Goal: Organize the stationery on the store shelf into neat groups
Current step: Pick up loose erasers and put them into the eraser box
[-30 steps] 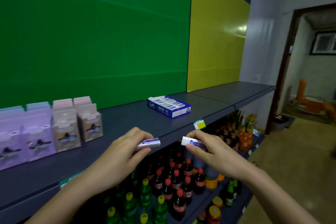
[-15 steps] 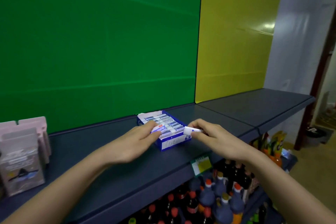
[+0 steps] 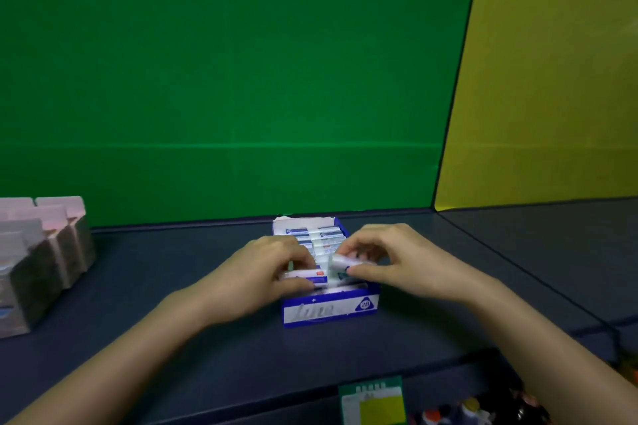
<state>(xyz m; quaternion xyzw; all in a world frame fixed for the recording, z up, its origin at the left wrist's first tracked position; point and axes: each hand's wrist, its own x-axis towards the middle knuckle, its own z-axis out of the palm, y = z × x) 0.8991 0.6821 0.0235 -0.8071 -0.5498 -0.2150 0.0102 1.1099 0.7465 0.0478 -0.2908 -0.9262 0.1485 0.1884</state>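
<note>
A blue and white display box (image 3: 328,310) marked 2B stands open on the dark shelf (image 3: 172,338), holding rows of small white erasers (image 3: 326,235). My left hand (image 3: 262,272) pinches one white eraser (image 3: 303,275) over the box's front left part. Over the front right part, my right hand (image 3: 397,259) pinches another white eraser (image 3: 341,261). Both hands hide the front rows of the box.
Pink and grey stationery packs (image 3: 45,252) stand in rows at the shelf's left end. A green and yellow price tag (image 3: 374,402) hangs on the shelf's front edge. Bottles (image 3: 466,412) show on the shelf below. Green and yellow panels back the shelf.
Both hands have carried their erasers from in front of the shelf edge up to the box, and now hold them over its front rows. The view has closed in.
</note>
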